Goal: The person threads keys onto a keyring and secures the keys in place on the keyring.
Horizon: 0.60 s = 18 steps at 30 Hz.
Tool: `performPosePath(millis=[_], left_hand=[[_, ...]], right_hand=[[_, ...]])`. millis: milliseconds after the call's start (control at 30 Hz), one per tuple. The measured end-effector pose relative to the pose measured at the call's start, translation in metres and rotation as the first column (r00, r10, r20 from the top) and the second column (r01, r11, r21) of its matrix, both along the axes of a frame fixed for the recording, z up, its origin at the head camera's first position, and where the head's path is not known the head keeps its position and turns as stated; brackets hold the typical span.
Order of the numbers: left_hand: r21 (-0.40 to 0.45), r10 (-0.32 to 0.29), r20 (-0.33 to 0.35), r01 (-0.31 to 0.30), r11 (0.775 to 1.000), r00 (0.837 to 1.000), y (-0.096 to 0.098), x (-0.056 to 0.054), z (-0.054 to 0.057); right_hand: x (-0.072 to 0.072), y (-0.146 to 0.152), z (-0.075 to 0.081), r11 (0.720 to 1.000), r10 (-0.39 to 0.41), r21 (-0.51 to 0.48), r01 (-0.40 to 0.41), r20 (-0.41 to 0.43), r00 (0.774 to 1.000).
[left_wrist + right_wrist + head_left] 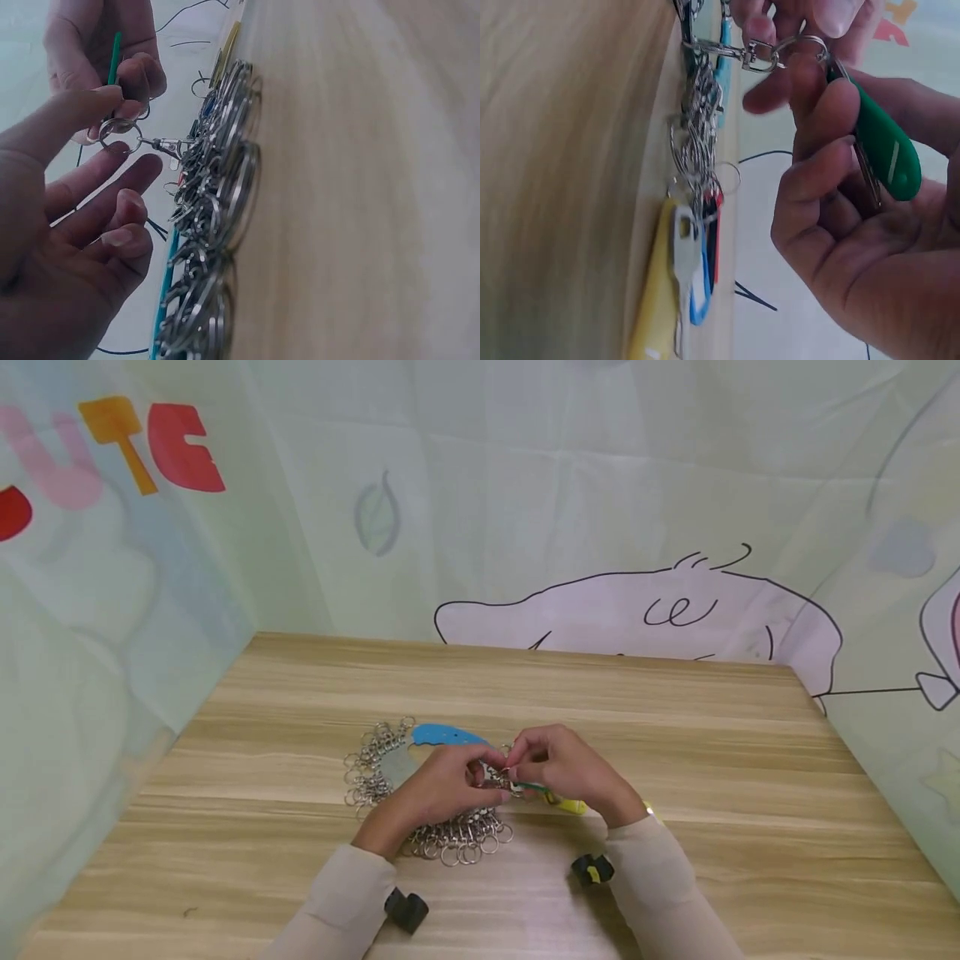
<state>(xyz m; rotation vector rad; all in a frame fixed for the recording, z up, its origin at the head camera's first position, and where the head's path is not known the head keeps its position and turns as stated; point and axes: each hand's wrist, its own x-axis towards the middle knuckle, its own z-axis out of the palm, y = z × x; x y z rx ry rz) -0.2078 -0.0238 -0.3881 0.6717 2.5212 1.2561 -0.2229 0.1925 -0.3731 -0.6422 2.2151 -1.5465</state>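
Note:
My left hand (450, 781) pinches a split key ring (120, 136) between thumb and fingertips. The ring hangs on a metal swivel clasp (169, 144) that leads down to a crowded bunch of clasps and rings (465, 839). Facing it, my right hand (570, 768) has its fingers curled on a green plastic tag (889, 146) with a slim metal piece (866, 172) beside it. The upper end of the tag meets the key ring at the fingertips; whether it is threaded on is hidden. Below my right hand lie a yellow tag (654, 292) and a silver key (682, 240).
More clasps and rings (367, 756) fan out on the left, around a grey area (397, 766) and a blue wavy-edged piece (442, 733). The wooden table (225, 860) stretches around. Black wrist mounts (406, 910) sit by both sleeves. Printed cloth (487, 485) hangs behind.

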Motion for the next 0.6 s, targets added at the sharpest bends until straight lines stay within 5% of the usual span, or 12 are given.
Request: performPosePath(millis=[300,600], left_hand=[[0.025,0.022,-0.025,-0.021,0.999,0.999,0.0019,0.0006,-0.0004],[0.017,0.047,-0.042,-0.047,0.999,0.998,0.0014,0.0014,0.0]], right_hand=[[-0.001,-0.0037,-0.004,0.991,-0.123,-0.035,0.129,0.138,0.983],[-0.0026,-0.0024,-0.0052,0.995,-0.094,-0.031,0.1,0.151,0.984]])
